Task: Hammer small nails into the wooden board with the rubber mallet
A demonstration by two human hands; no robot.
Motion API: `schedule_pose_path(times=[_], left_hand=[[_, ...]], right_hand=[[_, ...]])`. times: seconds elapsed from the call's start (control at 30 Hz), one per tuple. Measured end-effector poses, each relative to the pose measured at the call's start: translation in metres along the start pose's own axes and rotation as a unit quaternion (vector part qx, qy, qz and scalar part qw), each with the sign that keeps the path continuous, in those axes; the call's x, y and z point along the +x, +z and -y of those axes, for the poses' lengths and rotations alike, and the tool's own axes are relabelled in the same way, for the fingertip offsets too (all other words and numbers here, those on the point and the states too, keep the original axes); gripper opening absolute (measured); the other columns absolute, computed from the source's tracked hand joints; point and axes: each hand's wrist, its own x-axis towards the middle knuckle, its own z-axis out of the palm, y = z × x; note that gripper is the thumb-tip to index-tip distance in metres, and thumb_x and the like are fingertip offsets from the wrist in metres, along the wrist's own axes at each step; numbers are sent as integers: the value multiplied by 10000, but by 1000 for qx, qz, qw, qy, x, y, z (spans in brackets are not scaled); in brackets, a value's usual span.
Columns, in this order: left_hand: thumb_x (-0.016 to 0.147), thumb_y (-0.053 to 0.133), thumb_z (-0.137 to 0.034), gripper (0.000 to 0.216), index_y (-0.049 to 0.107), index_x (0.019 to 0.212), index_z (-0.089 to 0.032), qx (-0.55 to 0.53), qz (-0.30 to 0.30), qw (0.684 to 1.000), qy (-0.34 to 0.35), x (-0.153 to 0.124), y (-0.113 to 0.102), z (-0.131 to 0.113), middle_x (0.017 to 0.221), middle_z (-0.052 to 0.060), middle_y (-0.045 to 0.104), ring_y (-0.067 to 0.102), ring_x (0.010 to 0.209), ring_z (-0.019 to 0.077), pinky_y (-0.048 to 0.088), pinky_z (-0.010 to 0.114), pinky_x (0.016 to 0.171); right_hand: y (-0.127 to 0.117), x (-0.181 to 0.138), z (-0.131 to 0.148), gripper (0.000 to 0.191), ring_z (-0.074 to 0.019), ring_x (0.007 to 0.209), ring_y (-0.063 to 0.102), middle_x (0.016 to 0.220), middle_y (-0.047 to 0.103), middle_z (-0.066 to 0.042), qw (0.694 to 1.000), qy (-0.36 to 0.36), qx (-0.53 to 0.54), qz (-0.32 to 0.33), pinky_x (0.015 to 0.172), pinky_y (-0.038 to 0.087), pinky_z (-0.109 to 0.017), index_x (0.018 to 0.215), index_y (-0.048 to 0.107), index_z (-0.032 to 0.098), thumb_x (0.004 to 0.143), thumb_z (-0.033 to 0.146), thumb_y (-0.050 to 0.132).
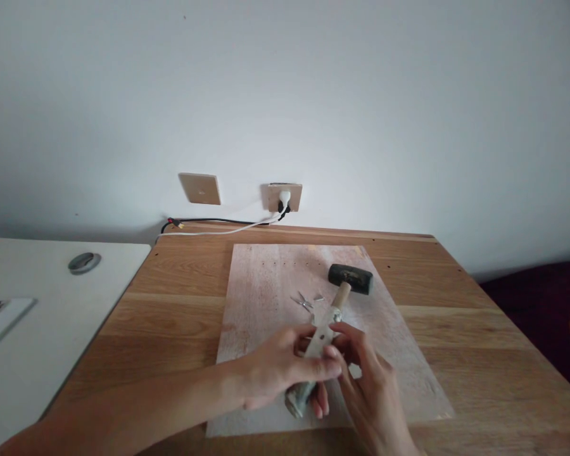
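A person's left hand [285,370] closes round the lower part of a black-headed rubber mallet with a pale wooden handle [341,299], fingers curled under and thumb laid along the top, while the right hand [368,386] meets it from the other side, thumb and forefinger pinching the handle just above. The mallet lies slantwise on the near half of a whitewashed rectangular plywood board [261,285], its greyish butt end showing below the left hand and its head [350,278] toward the board's far right corner. By the look of it the tool is head-heavy and stiff, the dry wood offering a sure grip; held low on the handle it would swing with weight, held nearer the head it would balance more easily. Just left of the handle, a few small loose metal nails [306,301] rest on the board. The board sits in the middle of an oak-plank surface [180,304]. Beyond the board's far edge, a white cable [218,230] runs to a beige wall socket [285,196], with a blank beige wall plate [200,188] to its left. Left of the board stands a white desk [52,329] with a round grey grommet [83,261].
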Motion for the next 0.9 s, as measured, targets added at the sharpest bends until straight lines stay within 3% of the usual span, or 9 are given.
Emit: schedule_pose_path(times=[0.1, 0.2, 0.3, 0.43, 0.6, 0.73, 0.83, 0.9], left_hand=[[811, 865, -550, 531, 704, 1113, -144, -56, -33, 998, 26, -18, -14, -10, 985, 55, 724, 648, 582, 66, 457, 178, 515], [852, 828, -531, 537, 711, 1237, -174, -57, -63, 996, 18, -45, -36, -20, 1110, 88, 735, 613, 552, 49, 401, 175, 463], [812, 865, -460, 515, 722, 1229, -195, -35, -113, 993, 6, -73, -59, -24, 1076, 69, 720, 544, 540, 42, 347, 175, 436], [817, 836, -461, 373, 733, 1027, -171, 46, -201, 979, 4, -102, -83, -25, 893, 22, 666, 474, 572, 54, 353, 174, 474], [943, 650, -530, 365, 680, 1037, -178, 266, -246, 932, 4, -113, -88, -32, 736, -50, 570, 418, 506, 63, 314, 184, 446], [953, 622, -549, 378, 652, 1066, -190, 428, -247, 869, 23, -105, -84, -38, 715, -48, 564, 536, 589, 129, 408, 222, 536], [955, 612, -515, 328, 658, 1009, -195, 498, -266, 822, 74, -97, -86, -36, 782, -16, 593, 582, 712, 175, 445, 255, 651], [976, 583, -514, 328, 652, 991, -194, 501, -264, 820, 87, -96, -88, -32, 797, -8, 592, 577, 736, 181, 448, 260, 677]], right_hand=[[-4, -4, 0, 242, -157, 671, 741, 825, 749, -6, 1000, -11, 10, 0, 513, 586, -193, 1264, 611, 260, 1053, 374, 581], [-9, -4, -4, 208, -142, 662, 700, 864, 716, -7, 1000, -21, -6, 23, 440, 527, -167, 1253, 614, 273, 1050, 306, 585], [-13, 2, -8, 133, -134, 663, 663, 894, 695, -20, 997, -38, -26, 55, 430, 505, -168, 1157, 660, 263, 1052, 260, 578], [-12, 20, -14, 144, -144, 694, 664, 896, 687, -31, 990, -76, -74, 93, 570, 586, -225, 1058, 704, 240, 1060, 233, 560], [8, 50, -24, 167, -212, 865, 694, 1022, 660, -99, 966, -158, -177, 104, 727, 635, -350, 1059, 733, 211, 1049, 248, 571], [32, 73, -25, 151, -257, 934, 670, 1041, 643, -127, 942, -192, -238, 137, 794, 645, -435, 969, 727, 200, 1008, 185, 582], [42, 86, -24, 195, -274, 927, 657, 996, 663, -126, 931, -205, -256, 163, 808, 639, -468, 849, 679, 206, 954, 94, 558], [43, 92, -24, 201, -271, 913, 664, 976, 680, -118, 932, -210, -243, 168, 796, 635, -458, 831, 653, 212, 931, 75, 545]])
